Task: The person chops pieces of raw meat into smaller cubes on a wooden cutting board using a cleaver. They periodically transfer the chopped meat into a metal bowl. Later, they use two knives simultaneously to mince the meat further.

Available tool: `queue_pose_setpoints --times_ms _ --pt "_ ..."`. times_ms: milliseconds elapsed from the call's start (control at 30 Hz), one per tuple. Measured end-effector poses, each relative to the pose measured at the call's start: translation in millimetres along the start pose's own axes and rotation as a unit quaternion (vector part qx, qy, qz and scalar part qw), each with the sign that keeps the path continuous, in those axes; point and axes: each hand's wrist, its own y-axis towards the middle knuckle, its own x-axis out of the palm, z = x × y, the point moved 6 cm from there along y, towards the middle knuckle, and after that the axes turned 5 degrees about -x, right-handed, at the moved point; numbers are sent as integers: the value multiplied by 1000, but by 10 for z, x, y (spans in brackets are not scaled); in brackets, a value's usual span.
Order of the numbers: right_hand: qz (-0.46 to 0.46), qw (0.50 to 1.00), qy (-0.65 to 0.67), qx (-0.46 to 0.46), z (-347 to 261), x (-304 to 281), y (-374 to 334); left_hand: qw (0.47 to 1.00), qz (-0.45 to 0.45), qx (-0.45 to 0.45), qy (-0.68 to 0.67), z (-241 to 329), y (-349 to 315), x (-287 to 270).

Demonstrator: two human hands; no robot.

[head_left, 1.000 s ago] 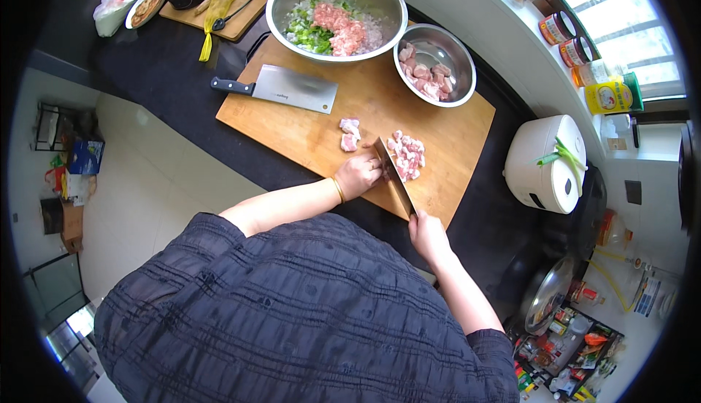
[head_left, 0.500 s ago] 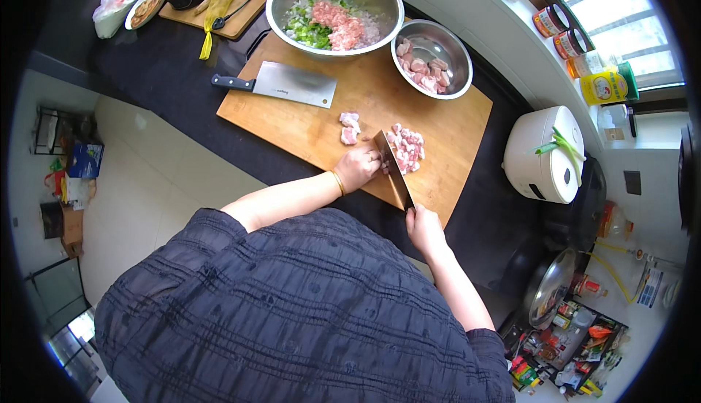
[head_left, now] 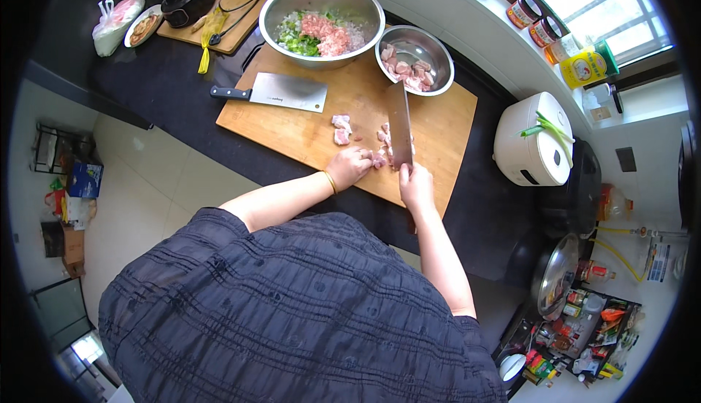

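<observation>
My right hand point(head_left: 417, 187) is closed round the handle of a cleaver point(head_left: 400, 127), whose broad blade points away from me over the cutting board point(head_left: 270, 136). The blade partly hides a heap of diced raw meat point(head_left: 383, 134). My left hand point(head_left: 349, 167), with a bangle at its wrist, has its fingers curled at a small piece of raw meat point(head_left: 378, 161) left of the blade. Two or so larger meat chunks point(head_left: 341, 130) lie beyond the left hand. A second cleaver point(head_left: 289, 92) with a black handle lies flat on the board's far left.
At the board's far side stand a large steel bowl point(head_left: 269, 23) of minced meat and chopped greens and a smaller steel bowl point(head_left: 446, 74) of meat chunks. A white rice cooker point(head_left: 529, 147) with spring onion point(head_left: 549, 130) on its lid stands right. Jars point(head_left: 524, 12) line the windowsill.
The cleaver in my right hand has swung from tilting left to pointing nearly straight away, now over the diced meat. My left hand has moved slightly left, apart from the blade. The view has shifted a little.
</observation>
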Motion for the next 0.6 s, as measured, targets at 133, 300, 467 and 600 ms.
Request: queue_pose_setpoints --times_ms 133,300,467,600 --pt "-59 998 -27 -24 -159 -220 -108 999 33 1 -17 9 -27 -137" --pt "-117 990 -72 -26 29 -169 -436 999 44 11 6 18 -9 -190" --pt "-172 974 -137 -49 171 -65 -539 999 9 14 46 -34 -43 53" --pt "-175 973 -142 -52 168 48 -514 999 24 18 33 -20 -50 79"
